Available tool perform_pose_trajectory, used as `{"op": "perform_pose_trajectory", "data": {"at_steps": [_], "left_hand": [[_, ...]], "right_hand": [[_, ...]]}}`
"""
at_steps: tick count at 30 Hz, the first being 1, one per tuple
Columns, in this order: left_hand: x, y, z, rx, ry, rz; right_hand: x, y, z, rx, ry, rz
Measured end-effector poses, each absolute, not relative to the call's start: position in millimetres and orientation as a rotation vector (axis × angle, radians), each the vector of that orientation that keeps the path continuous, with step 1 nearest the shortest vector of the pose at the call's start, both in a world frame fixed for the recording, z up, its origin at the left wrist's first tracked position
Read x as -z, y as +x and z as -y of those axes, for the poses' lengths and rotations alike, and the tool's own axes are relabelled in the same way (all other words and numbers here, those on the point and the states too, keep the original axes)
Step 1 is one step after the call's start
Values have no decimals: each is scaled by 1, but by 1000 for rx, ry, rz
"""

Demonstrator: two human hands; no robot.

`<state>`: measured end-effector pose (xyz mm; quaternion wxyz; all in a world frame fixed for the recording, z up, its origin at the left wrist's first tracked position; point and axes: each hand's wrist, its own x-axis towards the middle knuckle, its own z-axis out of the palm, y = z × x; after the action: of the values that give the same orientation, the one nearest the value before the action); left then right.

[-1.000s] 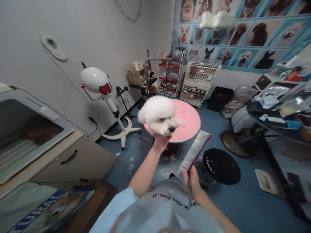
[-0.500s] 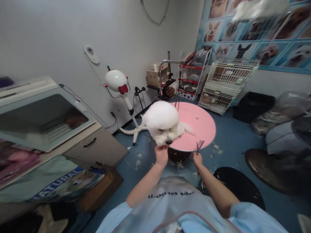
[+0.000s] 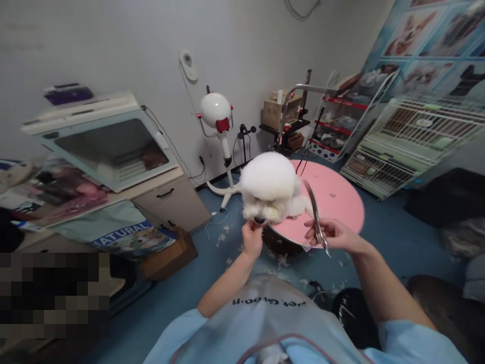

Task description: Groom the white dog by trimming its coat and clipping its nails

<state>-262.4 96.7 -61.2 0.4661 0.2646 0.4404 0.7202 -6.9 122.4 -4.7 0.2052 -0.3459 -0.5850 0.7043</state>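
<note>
A fluffy white dog (image 3: 270, 177) with a rounded head is on the round pink grooming table (image 3: 343, 205), its muzzle pointing down towards me. My left hand (image 3: 252, 238) is closed at the dog's chin, just under the black nose; the fingertips are partly hidden by fur. To the right, my right hand (image 3: 337, 235) grips a pair of curved scissors (image 3: 313, 205), blades pointing up beside the dog's body. A purple comb (image 3: 306, 248) shows below the fingers of that same hand, mostly hidden.
Behind the table rises a metal grooming arm (image 3: 308, 87). A white stand dryer (image 3: 215, 110) is at the back left, near a glass-fronted box (image 3: 117, 146) on a cabinet. Wire cages (image 3: 420, 131) stand right. Hair clippings lie on the blue floor (image 3: 212, 298).
My right hand has risen and turned, and the scissors now point upward. My left hand stays at the dog's chin. The view has swung left, and the dog's head has turned slightly.
</note>
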Motion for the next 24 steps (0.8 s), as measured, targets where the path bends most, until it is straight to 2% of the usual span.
{"op": "perform_pose_trajectory", "data": {"at_steps": [3,5,13,24], "left_hand": [[60,-263,-94,-1763,655,-1050],[59,-264,-92,-1759,670,-1009],[57,-271,-87,-1714,693,-977],[64,-277,-83,-1614,789,-1022]], "right_hand": [[-45,-23,-116,-2320,-750,1856],[-65,-35,-118,-2411,-704,1915],[-87,-57,-135,-2434,-854,1986],[-97,-77,-113,-2363,-1050,1920]]}}
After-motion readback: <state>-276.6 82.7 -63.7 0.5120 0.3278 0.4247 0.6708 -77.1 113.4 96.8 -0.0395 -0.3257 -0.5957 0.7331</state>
